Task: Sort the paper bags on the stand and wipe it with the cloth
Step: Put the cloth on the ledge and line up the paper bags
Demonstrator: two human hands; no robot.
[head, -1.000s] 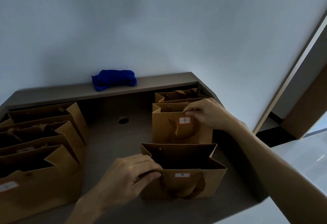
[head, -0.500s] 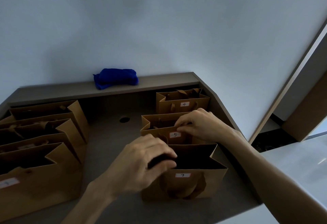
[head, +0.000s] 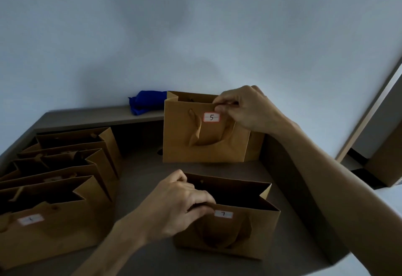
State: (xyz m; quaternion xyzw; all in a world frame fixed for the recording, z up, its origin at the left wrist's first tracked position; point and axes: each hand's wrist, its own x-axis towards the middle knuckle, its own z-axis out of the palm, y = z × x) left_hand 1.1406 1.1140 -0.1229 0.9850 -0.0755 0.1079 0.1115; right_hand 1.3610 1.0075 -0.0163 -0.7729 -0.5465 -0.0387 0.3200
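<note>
Lifting bag 5 (head: 204, 132) off the worktop (head: 139, 180) now, right hand (head: 245, 110) fingers pinching its rim, so it's mid-move. Left hand (head: 174, 206) grips bag 7 (head: 230, 227). Blue cloth (head: 148, 103) untouched on the back ledge.

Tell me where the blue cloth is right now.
In the head view the blue cloth lies on the raised back ledge of the stand, against the wall, just left of and partly behind bag 5, which the right hand holds.
</note>
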